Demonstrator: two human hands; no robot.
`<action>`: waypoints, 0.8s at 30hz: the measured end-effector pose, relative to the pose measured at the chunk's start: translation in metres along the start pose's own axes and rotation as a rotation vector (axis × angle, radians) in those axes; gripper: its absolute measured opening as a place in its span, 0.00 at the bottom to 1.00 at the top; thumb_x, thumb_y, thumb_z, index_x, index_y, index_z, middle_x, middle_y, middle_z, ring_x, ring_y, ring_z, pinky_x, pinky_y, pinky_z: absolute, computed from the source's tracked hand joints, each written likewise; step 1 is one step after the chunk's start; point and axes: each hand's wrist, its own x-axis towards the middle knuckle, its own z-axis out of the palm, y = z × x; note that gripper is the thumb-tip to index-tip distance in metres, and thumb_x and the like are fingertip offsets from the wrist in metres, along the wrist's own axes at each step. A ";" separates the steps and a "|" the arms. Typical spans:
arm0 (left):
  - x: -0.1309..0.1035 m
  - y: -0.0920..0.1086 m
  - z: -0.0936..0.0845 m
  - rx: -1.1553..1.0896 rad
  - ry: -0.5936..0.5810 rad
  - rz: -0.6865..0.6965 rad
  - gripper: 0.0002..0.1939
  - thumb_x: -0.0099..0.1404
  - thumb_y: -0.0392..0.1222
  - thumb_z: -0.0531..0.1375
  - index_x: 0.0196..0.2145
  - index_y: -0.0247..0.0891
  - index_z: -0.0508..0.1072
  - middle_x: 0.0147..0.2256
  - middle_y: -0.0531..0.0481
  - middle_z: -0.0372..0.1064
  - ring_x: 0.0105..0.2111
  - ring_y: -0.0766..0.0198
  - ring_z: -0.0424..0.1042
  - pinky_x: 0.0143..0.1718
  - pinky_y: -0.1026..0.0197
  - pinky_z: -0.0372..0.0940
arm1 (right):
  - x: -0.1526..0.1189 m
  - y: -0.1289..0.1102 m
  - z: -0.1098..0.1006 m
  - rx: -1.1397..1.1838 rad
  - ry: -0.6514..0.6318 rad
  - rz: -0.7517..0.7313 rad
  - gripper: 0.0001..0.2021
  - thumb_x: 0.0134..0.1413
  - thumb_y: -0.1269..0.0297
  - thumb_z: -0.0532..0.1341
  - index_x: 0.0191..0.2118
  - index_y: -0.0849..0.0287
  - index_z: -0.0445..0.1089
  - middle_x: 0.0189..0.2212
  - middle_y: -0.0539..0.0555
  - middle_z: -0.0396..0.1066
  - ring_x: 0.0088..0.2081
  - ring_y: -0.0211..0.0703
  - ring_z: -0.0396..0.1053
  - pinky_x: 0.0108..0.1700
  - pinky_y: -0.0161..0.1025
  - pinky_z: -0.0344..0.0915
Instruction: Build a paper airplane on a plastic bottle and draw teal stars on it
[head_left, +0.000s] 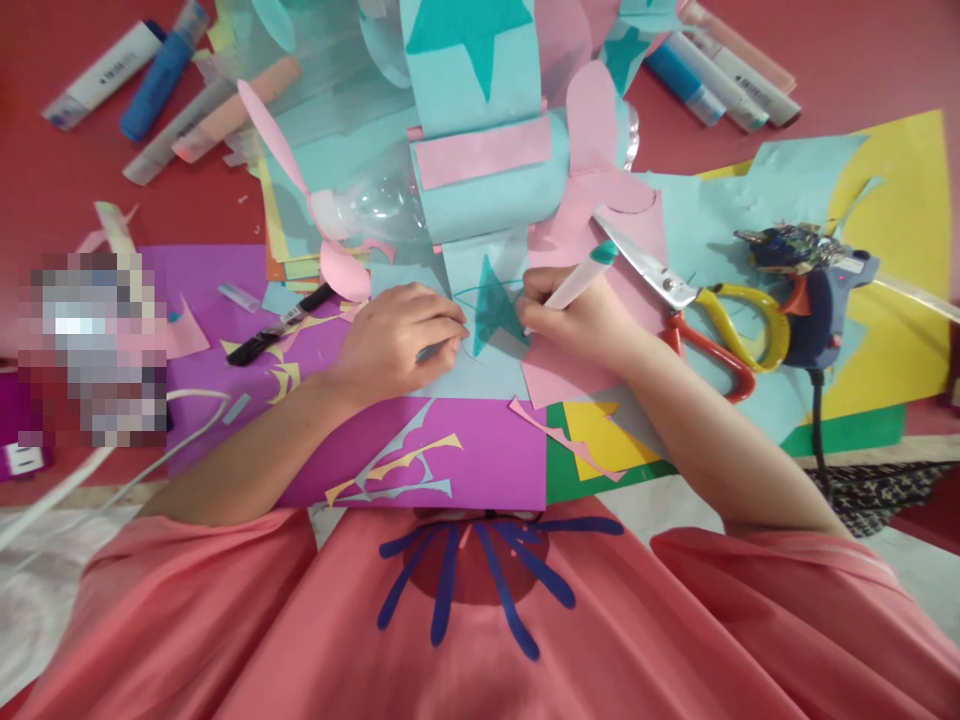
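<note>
My right hand (559, 305) is closed around a white marker (579, 278) with a teal end. The marker's lower end meets a light blue paper flap (465, 372), beside a partly filled teal star (491, 312) with a drawn outline. My left hand (405, 338) lies on the same flap, its fingers loosely stretched, just left of the star. Beyond both hands lies a clear plastic bottle (382, 205) wrapped in light blue paper (495, 195). It carries a pink strip (484, 153) and pink petal-like pieces (592, 115). A second flap with a filled teal star (476, 35) extends behind it.
Scissors (679, 290) with red and yellow handles and a glue gun (821, 310) lie to the right. Markers (161, 75) lie at the back left, more markers (724, 80) at the back right. Paper scraps (405, 465) cover a purple sheet (495, 455). A black marker (277, 325) lies left.
</note>
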 end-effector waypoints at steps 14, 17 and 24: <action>-0.004 0.001 0.004 0.082 -0.018 0.071 0.17 0.71 0.42 0.50 0.49 0.38 0.76 0.42 0.42 0.74 0.42 0.54 0.72 0.45 0.50 0.68 | 0.001 0.014 -0.003 0.212 0.183 -0.173 0.07 0.51 0.73 0.62 0.30 0.55 0.65 0.26 0.49 0.67 0.27 0.36 0.64 0.30 0.38 0.61; -0.006 0.006 0.005 0.123 -0.028 0.068 0.16 0.71 0.43 0.52 0.50 0.39 0.75 0.45 0.41 0.73 0.46 0.52 0.71 0.49 0.48 0.67 | 0.000 0.019 -0.003 0.161 0.166 -0.172 0.06 0.52 0.71 0.64 0.30 0.55 0.66 0.26 0.50 0.69 0.27 0.37 0.64 0.29 0.38 0.61; -0.006 0.009 0.008 0.074 -0.068 0.097 0.16 0.72 0.40 0.51 0.51 0.34 0.72 0.54 0.39 0.69 0.55 0.51 0.68 0.54 0.47 0.66 | 0.002 0.022 0.001 0.110 0.210 -0.176 0.04 0.50 0.67 0.63 0.29 0.55 0.67 0.24 0.47 0.69 0.24 0.35 0.63 0.26 0.36 0.59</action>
